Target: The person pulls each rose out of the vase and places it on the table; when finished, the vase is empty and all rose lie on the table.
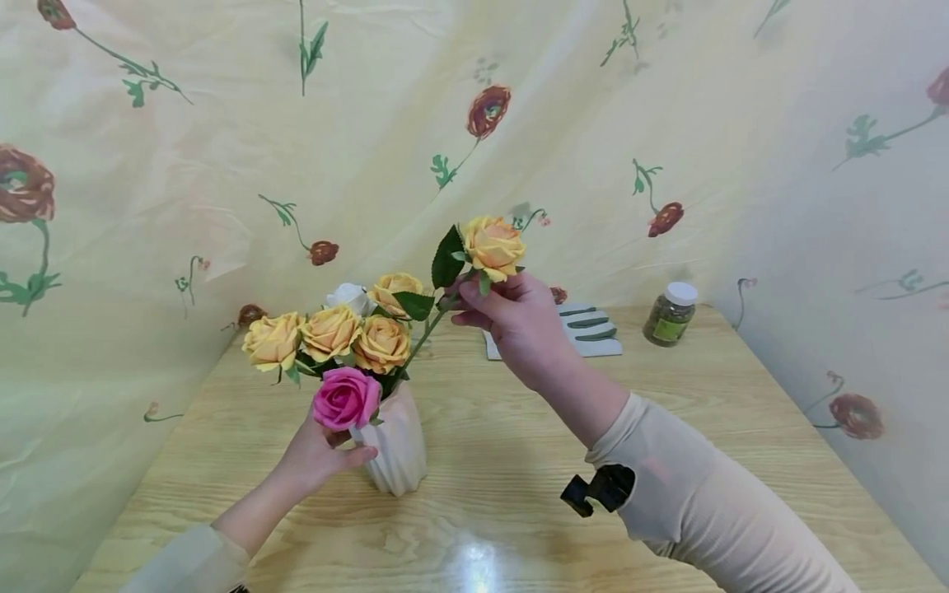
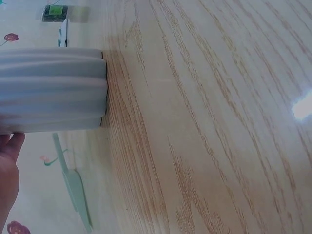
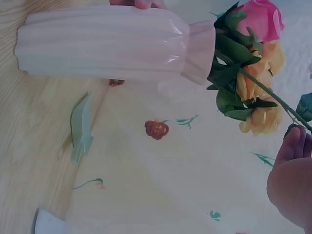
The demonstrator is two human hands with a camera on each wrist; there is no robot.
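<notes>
Yellow rose (image 1: pixel 493 247) up high, above and right of the vase's mouth, and look at that slant: its long stem climbs from lower left to upper right, bloom at the top, lower end lost among leaves at the rim. Right grip (image 1: pixel 525 323) pinches the stem just below the bloom! Left grip (image 1: pixel 315 453) holds the side of the pale vase (image 1: pixel 399 445), which stands on the counter (image 1: pixel 511 445).

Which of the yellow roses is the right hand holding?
The highest, farthest-right yellow rose, its stem pinched in the right hand; the other yellow roses sit lower, bunched together over the vase.
</notes>
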